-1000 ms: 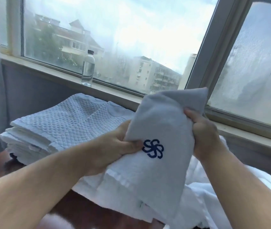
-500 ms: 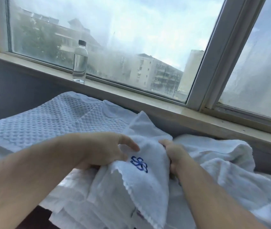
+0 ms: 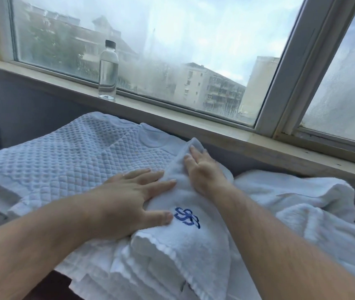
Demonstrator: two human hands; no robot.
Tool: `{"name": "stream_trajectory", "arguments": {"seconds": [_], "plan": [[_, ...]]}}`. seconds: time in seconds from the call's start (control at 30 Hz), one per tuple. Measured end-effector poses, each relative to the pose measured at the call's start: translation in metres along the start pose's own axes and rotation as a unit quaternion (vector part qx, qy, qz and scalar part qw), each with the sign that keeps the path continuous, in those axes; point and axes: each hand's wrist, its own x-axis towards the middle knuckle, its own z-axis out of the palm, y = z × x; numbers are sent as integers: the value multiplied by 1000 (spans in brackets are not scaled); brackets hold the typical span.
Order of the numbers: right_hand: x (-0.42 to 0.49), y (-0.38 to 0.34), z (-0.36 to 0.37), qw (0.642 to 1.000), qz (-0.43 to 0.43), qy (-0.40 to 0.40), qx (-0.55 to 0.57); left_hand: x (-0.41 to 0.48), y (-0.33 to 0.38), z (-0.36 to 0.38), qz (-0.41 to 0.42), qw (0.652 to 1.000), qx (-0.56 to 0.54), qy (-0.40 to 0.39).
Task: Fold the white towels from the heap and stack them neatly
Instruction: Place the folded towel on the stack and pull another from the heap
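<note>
The folded towel with the blue emblem lay on the near right edge of the stack, just left of the heap. The left hand and right hand pressed flat on it, palms down, gripping nothing. Smoothing seemed the step in hand; next would call for squaring its edges, then reaching right for another.

Left hand, right hand flat.

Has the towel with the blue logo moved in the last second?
Yes: the logo towel dropped from in front of the window sill onto the stack.
</note>
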Motion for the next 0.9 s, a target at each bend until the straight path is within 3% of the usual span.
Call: {"name": "stream_trajectory", "arguments": {"seconds": [0.07,0.23,0.4,0.57,0.77,0.9], "plan": [[11,-3,10,998,21,-33,-48,2,-5,3,-2,1000,-15,9],[23,-2,29,993,46,-31,-103,8,-11,8,-10,999,-44,17],[18,7,30,996,42,-31,-67,11,-10,8,-13,999,-48,7],[-20,21,24,998,-35,28,-38,9,-6,9,-14,999,-51,8],[-80,37,-4,999,13,-21,-30,2,11,-3,-29,999,-13,13],[-122,41,-33,999,17,-3,-28,-18,32,-15,-31,994,-68,80]]}}
